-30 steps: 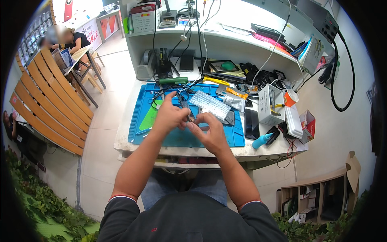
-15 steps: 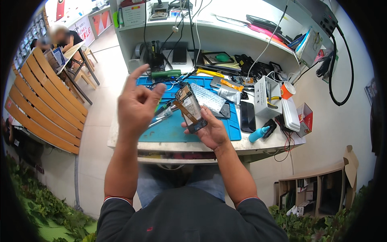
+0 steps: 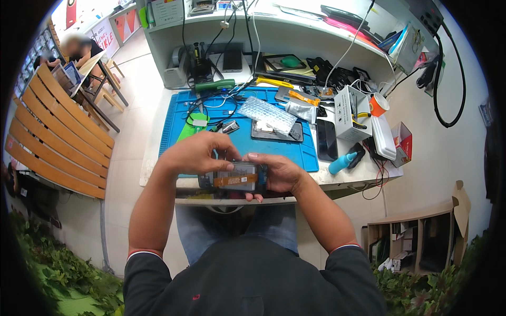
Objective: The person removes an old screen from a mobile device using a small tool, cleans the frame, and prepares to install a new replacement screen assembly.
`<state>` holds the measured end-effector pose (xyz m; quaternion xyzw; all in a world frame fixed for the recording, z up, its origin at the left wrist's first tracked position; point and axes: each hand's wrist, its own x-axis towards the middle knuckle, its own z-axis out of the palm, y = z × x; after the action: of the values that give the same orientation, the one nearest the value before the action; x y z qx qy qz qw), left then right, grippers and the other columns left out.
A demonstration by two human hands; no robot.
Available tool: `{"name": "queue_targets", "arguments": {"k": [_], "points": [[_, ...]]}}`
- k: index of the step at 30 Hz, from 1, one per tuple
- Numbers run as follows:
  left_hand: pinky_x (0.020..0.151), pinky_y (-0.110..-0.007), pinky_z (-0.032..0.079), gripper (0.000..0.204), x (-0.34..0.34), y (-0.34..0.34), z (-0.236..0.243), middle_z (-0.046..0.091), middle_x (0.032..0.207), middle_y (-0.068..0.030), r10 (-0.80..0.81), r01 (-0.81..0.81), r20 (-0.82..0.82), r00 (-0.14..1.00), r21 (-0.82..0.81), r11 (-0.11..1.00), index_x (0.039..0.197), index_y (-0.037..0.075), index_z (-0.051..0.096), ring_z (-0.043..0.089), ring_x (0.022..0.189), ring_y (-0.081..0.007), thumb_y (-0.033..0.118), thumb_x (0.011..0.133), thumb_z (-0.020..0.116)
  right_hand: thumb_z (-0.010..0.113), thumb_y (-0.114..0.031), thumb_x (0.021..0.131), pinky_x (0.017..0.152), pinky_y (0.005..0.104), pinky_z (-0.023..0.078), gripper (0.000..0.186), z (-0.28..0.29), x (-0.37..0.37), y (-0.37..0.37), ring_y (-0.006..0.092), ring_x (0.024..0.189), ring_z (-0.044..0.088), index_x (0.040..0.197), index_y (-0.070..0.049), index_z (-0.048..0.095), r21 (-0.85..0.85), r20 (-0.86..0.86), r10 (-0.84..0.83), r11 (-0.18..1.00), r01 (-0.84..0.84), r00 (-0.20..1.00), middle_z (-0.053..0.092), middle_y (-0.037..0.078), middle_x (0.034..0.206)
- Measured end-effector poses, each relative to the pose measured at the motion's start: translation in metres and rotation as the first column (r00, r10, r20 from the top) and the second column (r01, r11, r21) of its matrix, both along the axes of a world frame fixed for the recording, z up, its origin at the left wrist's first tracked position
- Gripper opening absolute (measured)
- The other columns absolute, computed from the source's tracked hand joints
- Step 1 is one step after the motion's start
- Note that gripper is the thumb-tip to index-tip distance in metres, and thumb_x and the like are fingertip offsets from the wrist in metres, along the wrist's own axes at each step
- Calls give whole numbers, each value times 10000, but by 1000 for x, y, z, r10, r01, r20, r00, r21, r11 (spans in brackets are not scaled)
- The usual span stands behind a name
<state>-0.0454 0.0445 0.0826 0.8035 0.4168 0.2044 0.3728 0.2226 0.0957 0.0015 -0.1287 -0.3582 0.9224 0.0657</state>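
My right hand (image 3: 279, 174) holds an opened phone (image 3: 245, 171) sideways at the bench's near edge, gripping its right end with fingers showing beneath. Its inner parts face up, with an orange flex cable (image 3: 229, 180) across them. My left hand (image 3: 203, 154) is bent over the phone's upper left, thumb and fingers closed onto it. Just beyond lie a blue work mat (image 3: 287, 157), a green card (image 3: 187, 131), a small metal part (image 3: 231, 127), a grey phone-sized piece (image 3: 269, 136) and bubble wrap (image 3: 263, 110).
A black phone (image 3: 327, 139), cyan bottle (image 3: 341, 163), white box (image 3: 348, 105) and orange cup (image 3: 378, 105) crowd the bench's right. Cables, a green tool (image 3: 213, 85) and shelves (image 3: 163, 37) stand behind. At left are a slatted wooden bench (image 3: 58, 137) and two people (image 3: 79, 47) at a table.
The phone has come down toward me and turned from slanted to sideways. My left hand, raised with a finger out half a second ago, has lowered onto it.
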Motion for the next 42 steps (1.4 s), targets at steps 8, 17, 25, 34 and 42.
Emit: {"name": "queue_targets", "arguments": {"k": [8,17,25,34,42], "points": [[766,-240,524,266,19,-28,-57,676,921,8,422,-366,242,874,-245,898,1120,-20,712,610,820,-61,162,963,827,525,-656,1062,499,273,559,654,6,14,1,197,638,715,1203,-32,658,297,136,-368,901,316,920,741,117,946],[801,-276,559,272,44,-44,-89,732,978,-54,551,-446,486,679,-322,835,1136,-22,702,660,856,-100,142,949,812,840,-147,942,884,251,536,298,-2,-6,-15,85,979,675,1161,-34,672,447,-21,-650,674,588,760,736,30,1057],[812,-233,563,322,45,-34,-64,719,1029,-20,519,-461,593,616,-263,847,1249,-26,715,681,919,-74,23,943,803,816,-175,989,788,236,537,269,5,-12,-25,48,905,628,1135,-17,654,552,-95,-577,648,525,811,693,-2,977],[699,-210,535,188,57,-29,-72,738,927,-27,531,-532,661,530,-229,815,1126,-45,726,665,801,-56,-1,948,767,817,-116,974,791,233,518,258,5,-9,-25,41,913,637,1142,-25,644,626,-53,-569,621,471,820,691,-13,988],[661,-208,509,139,63,-30,-71,736,897,-23,567,-574,626,536,-222,788,1062,-37,718,648,759,-50,20,947,769,802,-122,978,781,234,518,246,6,-9,-29,38,908,637,1129,-16,638,685,-48,-588,569,455,808,703,-4,983]]}}
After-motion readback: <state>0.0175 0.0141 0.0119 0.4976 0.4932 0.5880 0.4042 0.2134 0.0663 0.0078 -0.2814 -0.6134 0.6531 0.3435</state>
